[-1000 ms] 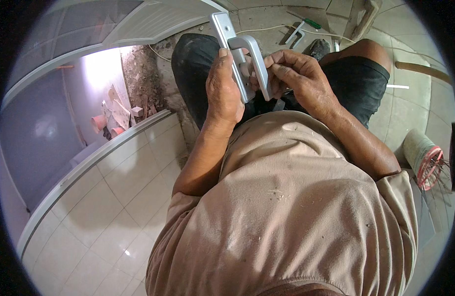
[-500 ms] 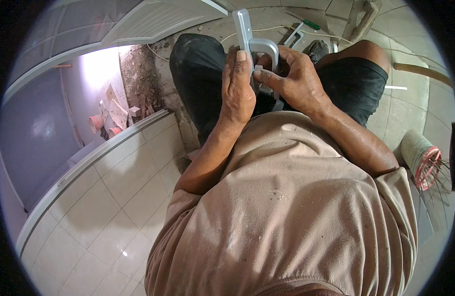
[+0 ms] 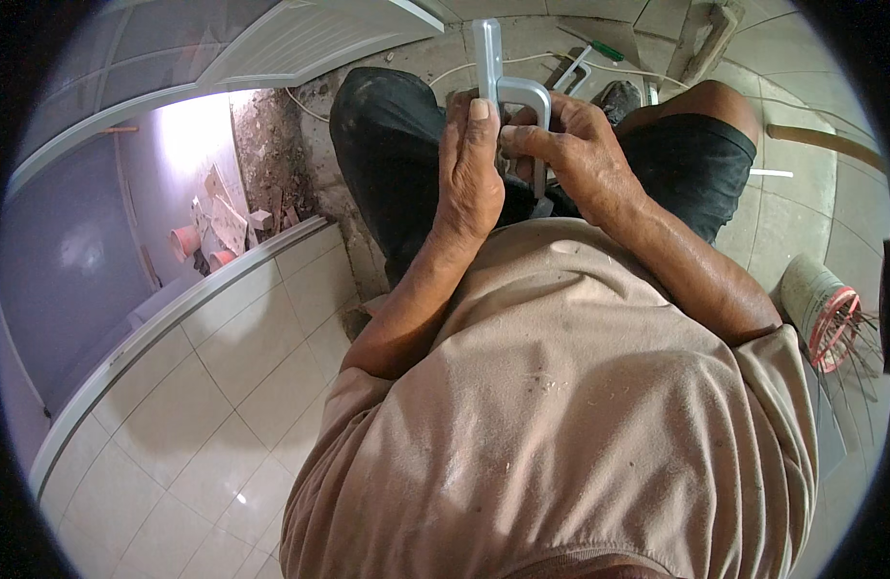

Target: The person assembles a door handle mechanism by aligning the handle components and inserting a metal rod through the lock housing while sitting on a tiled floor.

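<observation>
A silver-grey door handle with a long backplate stands upright between my hands, above my lap. My left hand is closed on the plate's lower part, its thumb lying up along it. My right hand comes in from the other side, fingers curled behind the bent grip and thumb reaching through toward the plate. Whatever small part the right fingertips may pinch is hidden. On the floor beyond, a similar handle lies beside a green-handled screwdriver.
A white panelled door curves across the upper left. At the right a tipped bucket stands near thin metal rods. A thin cable crosses the tiled floor. Rubble and reddish pots lie past the white sill at the left.
The door handle has shifted slightly right and its plate stands straighter. My right thumb has moved a little up and lies flatter across the handle's gap.
</observation>
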`<action>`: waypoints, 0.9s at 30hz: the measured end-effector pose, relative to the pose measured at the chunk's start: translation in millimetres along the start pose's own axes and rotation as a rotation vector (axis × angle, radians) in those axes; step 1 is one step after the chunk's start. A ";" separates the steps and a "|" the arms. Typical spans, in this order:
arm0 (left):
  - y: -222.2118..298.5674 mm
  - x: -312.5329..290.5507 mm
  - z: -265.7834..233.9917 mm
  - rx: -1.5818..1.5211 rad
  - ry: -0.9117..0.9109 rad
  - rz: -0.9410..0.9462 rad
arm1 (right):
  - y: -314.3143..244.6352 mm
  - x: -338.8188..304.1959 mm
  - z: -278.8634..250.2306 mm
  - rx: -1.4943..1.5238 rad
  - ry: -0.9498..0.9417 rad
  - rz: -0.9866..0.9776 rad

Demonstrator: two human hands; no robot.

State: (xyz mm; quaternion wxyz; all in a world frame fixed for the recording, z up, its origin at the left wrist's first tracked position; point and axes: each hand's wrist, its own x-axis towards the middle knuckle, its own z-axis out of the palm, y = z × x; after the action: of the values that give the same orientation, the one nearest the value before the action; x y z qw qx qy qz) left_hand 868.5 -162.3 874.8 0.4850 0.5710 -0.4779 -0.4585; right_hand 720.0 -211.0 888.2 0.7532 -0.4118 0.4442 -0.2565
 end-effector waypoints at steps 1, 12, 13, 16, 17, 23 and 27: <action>-1.7 1.3 -1.3 0.032 -0.003 0.027 | 0.2 0.5 -0.2 -0.020 0.004 0.005; 15.0 -3.1 -8.0 -0.031 -0.084 -0.017 | 24.3 7.4 -8.3 0.207 -0.104 -0.023; 14.4 -3.1 -9.3 0.000 -0.073 -0.001 | 25.0 8.3 -6.9 0.240 -0.119 -0.015; 18.7 -7.8 -13.1 0.063 -0.096 -0.068 | 27.5 8.4 -5.5 0.351 -0.140 -0.005; 20.4 -6.3 -15.6 0.156 -0.106 0.008 | 28.6 8.5 -5.7 0.390 -0.145 -0.004; 33.1 -4.1 -16.8 0.347 -0.067 0.196 | 40.0 14.0 -8.8 0.700 -0.302 0.012; 34.6 -3.7 -14.9 0.366 -0.046 0.282 | 31.0 11.4 -13.9 0.748 -0.440 -0.050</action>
State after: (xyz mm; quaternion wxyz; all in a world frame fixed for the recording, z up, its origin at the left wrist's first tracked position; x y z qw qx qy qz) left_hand 879.2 -159.3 911.0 0.4216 0.5666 -0.6391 -0.3046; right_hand 713.8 -208.6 853.0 0.9208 -0.1659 0.1394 -0.3242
